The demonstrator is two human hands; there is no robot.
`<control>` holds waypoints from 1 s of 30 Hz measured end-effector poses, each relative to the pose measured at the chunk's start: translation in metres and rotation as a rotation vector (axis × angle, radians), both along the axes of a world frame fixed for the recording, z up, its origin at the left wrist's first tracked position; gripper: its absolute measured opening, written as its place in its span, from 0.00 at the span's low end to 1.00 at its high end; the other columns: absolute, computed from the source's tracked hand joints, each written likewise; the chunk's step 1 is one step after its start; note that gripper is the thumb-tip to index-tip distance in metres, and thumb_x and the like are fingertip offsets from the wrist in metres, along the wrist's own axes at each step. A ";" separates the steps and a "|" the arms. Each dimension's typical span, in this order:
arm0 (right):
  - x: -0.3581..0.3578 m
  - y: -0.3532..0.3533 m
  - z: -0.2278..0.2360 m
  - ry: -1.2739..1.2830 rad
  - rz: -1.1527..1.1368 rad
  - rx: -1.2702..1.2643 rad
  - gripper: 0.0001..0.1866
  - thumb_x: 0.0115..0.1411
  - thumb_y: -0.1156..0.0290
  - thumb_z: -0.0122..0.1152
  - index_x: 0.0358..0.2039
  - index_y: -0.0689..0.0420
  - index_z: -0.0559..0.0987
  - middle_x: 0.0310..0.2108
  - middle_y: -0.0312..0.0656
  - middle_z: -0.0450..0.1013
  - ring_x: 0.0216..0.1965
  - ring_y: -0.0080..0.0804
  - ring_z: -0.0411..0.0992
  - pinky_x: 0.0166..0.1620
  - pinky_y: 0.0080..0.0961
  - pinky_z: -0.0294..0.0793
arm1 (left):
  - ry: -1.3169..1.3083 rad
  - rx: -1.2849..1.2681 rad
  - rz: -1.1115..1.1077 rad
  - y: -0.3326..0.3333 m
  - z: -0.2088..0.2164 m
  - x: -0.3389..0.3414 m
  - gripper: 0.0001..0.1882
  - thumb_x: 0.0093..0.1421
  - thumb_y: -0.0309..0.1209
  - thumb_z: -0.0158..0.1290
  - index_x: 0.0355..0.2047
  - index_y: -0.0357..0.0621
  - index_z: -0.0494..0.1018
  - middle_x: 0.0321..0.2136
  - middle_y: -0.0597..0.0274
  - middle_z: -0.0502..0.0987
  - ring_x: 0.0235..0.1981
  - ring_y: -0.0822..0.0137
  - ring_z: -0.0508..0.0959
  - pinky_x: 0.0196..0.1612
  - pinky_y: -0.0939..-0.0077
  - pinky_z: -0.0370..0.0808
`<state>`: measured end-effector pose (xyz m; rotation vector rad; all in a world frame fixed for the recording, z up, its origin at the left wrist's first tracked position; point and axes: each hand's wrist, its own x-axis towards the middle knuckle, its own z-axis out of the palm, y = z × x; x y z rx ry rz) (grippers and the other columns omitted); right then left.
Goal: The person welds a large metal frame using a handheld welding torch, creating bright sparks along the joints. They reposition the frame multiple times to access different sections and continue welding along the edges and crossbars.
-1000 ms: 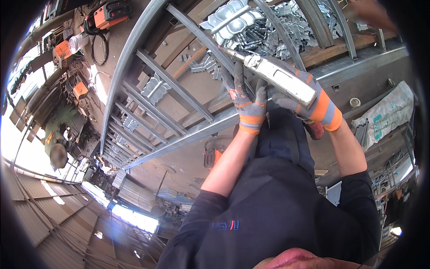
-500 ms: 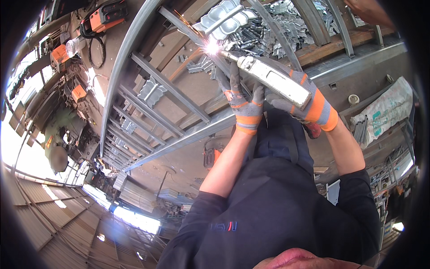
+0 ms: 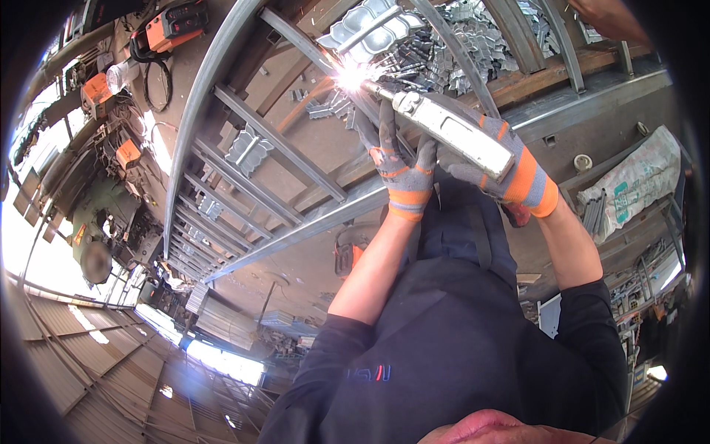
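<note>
My right hand [image 3: 510, 159], in a grey and orange work glove, is wrapped round the white body of a hand-held welding gun [image 3: 455, 135]. The gun's nozzle points up and left at a grey metal bar [image 3: 299, 41] of a long frame. A bright welding flash [image 3: 353, 78] with sparks burns at its tip and hides the spot on the bar. My left hand [image 3: 403, 170], gloved alike, lies along the same bar just below the nozzle. Its fingers are stretched forward and apart, with the thumb beside the gun.
The ladder-like metal frame [image 3: 270, 235] runs from upper right to lower left. Silvery ornamental castings [image 3: 370, 29] and a pile of small metal pieces [image 3: 481, 52] lie beyond the bar. Orange machines [image 3: 177, 28] stand at left; a white sack [image 3: 629, 181] lies at right.
The welding flash looks slightly larger and the orange spark streak above it has faded. Both hands and the gun stay nearly in place.
</note>
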<state>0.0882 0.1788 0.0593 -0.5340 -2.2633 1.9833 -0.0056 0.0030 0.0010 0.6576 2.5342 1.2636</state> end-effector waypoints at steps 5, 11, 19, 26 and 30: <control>-0.003 0.000 0.002 0.003 -0.003 -0.034 0.32 0.58 0.68 0.78 0.60 0.63 0.75 0.47 0.47 0.80 0.44 0.35 0.80 0.46 0.30 0.79 | -0.006 0.020 -0.005 -0.001 -0.001 0.000 0.44 0.52 0.36 0.62 0.71 0.47 0.64 0.72 0.43 0.59 0.75 0.41 0.55 0.75 0.45 0.53; -0.005 0.000 0.002 0.012 0.019 -0.118 0.32 0.59 0.70 0.76 0.62 0.63 0.74 0.49 0.47 0.80 0.46 0.35 0.80 0.48 0.30 0.79 | -0.006 0.027 -0.010 -0.001 0.000 -0.001 0.45 0.52 0.36 0.61 0.72 0.48 0.63 0.72 0.41 0.59 0.76 0.39 0.54 0.75 0.45 0.53; -0.004 0.002 0.000 -0.012 0.063 -0.051 0.34 0.59 0.72 0.74 0.64 0.64 0.72 0.55 0.49 0.77 0.52 0.41 0.78 0.52 0.33 0.78 | -0.047 0.056 -0.047 -0.001 0.002 -0.006 0.51 0.47 0.35 0.65 0.74 0.53 0.62 0.75 0.33 0.47 0.75 0.33 0.52 0.74 0.46 0.54; -0.004 0.005 0.001 -0.032 0.118 0.025 0.32 0.59 0.72 0.73 0.63 0.64 0.74 0.54 0.50 0.77 0.51 0.44 0.78 0.53 0.34 0.77 | -0.013 0.053 -0.015 0.002 0.001 -0.006 0.49 0.58 0.60 0.63 0.73 0.47 0.62 0.73 0.37 0.54 0.75 0.37 0.54 0.73 0.45 0.56; -0.005 0.007 0.003 -0.083 0.126 -0.167 0.32 0.60 0.72 0.72 0.63 0.65 0.73 0.56 0.49 0.76 0.52 0.40 0.78 0.54 0.33 0.77 | -0.018 0.050 -0.017 0.002 0.001 -0.007 0.49 0.56 0.59 0.64 0.72 0.48 0.63 0.73 0.37 0.54 0.74 0.37 0.56 0.72 0.47 0.58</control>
